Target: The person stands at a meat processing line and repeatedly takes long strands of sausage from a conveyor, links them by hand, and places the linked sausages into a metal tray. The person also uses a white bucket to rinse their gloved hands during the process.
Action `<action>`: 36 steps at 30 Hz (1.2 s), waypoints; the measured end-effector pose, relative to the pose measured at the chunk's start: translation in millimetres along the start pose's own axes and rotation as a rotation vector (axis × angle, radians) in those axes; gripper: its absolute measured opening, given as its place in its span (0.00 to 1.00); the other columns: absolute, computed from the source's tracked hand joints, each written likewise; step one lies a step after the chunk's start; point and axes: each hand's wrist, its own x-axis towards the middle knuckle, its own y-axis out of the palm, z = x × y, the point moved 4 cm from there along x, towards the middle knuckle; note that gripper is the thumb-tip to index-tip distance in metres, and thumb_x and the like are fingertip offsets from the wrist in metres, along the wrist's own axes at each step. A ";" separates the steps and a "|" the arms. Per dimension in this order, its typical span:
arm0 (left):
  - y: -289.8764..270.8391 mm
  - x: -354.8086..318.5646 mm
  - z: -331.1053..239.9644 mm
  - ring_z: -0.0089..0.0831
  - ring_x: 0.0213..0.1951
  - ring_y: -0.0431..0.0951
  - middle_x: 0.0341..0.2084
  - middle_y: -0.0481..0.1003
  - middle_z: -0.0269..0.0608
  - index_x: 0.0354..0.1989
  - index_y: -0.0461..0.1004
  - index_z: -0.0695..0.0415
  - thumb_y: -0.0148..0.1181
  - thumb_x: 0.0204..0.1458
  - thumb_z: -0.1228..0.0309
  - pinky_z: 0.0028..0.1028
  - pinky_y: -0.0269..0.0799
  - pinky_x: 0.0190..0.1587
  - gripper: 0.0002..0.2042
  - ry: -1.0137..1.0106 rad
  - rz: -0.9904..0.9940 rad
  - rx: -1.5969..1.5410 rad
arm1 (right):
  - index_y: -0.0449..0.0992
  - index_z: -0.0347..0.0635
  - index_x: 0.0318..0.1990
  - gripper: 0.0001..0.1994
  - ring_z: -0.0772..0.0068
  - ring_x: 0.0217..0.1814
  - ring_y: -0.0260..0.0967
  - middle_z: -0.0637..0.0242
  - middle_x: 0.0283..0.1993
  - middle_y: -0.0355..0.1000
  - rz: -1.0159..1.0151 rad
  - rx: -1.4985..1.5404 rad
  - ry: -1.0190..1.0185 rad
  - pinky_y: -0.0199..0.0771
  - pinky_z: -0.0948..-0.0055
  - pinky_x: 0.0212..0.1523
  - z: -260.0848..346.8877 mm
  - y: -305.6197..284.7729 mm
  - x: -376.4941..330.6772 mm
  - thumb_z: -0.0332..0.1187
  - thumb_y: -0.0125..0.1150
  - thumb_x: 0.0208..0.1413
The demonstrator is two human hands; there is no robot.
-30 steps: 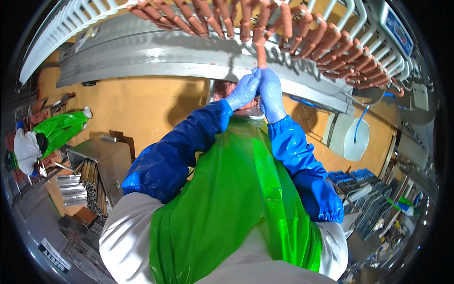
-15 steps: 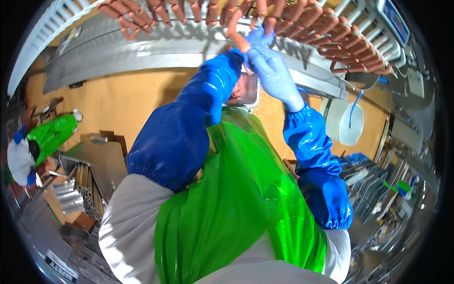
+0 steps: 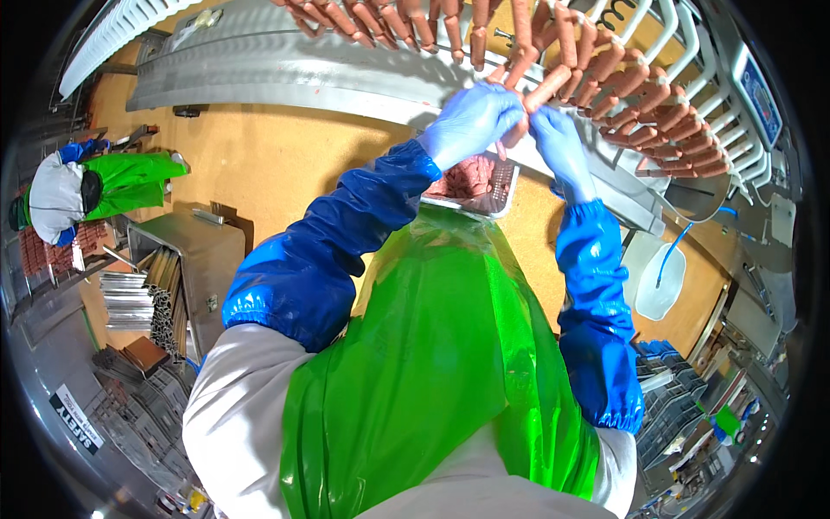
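Two hands in pale blue gloves meet near the top centre of the frame, among hanging sausages. The left hand (image 3: 474, 121), palm down, has its fingers curled around a pinkish-brown sausage link (image 3: 517, 131), whose rounded end sticks out below them. The right hand (image 3: 560, 149) is just beside it, fingers bent and tips close to the same sausages; whether they grip anything I cannot tell. Between and above the hands, another smooth pinkish-brown sausage link (image 3: 548, 87) slants up toward the right.

A long row of linked pinkish-brown sausages (image 3: 666, 130) hangs across the top and upper right from curved white hooks (image 3: 683, 43), with bare white hooks (image 3: 117, 35) at upper left. Below the row runs a long silvery metal ledge (image 3: 259, 80). Under the left hand, a white plastic basket (image 3: 512, 195) holds pink lumpy meat (image 3: 467, 178).

Shiny blue oversleeves (image 3: 303, 246) cover both forearms, and a bright green plastic apron (image 3: 406, 346) fills the lower centre. At right, a whitish rounded tub (image 3: 661, 281) is near the tan floor (image 3: 259, 164). At left, a co-worker (image 3: 59, 197) in a green apron is near a boxy metal cart (image 3: 212, 268) with metal bars in it.
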 end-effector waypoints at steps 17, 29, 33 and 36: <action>-51.4 1.2 -34.1 0.34 0.24 0.75 0.26 0.79 0.39 0.29 0.80 0.57 0.67 0.49 0.72 0.29 0.69 0.34 0.03 0.546 -0.530 0.678 | 0.69 0.31 0.50 0.22 0.48 0.54 0.66 0.45 0.51 0.68 -0.764 -0.188 -0.208 0.65 0.53 0.56 14.0 -2.2 34.6 0.39 0.63 0.54; 45.8 -30.4 -36.6 0.48 0.55 0.70 0.48 0.74 0.45 0.51 0.72 0.59 0.58 0.55 0.62 0.46 0.63 0.60 0.18 0.445 0.082 0.745 | 0.72 0.32 0.50 0.17 0.70 0.47 0.68 0.65 0.44 0.72 -0.299 0.721 0.289 0.68 0.67 0.50 -116.7 40.6 -43.8 0.40 0.54 0.67; 70.1 -5.2 -20.9 0.48 0.52 0.72 0.44 0.75 0.49 0.44 0.73 0.60 0.56 0.56 0.59 0.51 0.58 0.59 0.16 0.509 0.325 0.953 | 0.69 0.39 0.44 0.13 0.74 0.44 0.64 0.69 0.39 0.67 -0.128 0.979 0.086 0.65 0.68 0.50 -29.0 3.5 -76.0 0.42 0.50 0.69; 88.8 13.2 -38.2 0.50 0.32 0.80 0.22 0.77 0.50 0.30 0.77 0.59 0.49 0.59 0.59 0.50 0.69 0.44 0.17 0.296 0.397 0.988 | 0.67 0.43 0.42 0.11 0.74 0.39 0.61 0.71 0.35 0.63 -0.272 1.153 0.174 0.65 0.67 0.47 -21.9 -31.8 -70.1 0.41 0.48 0.70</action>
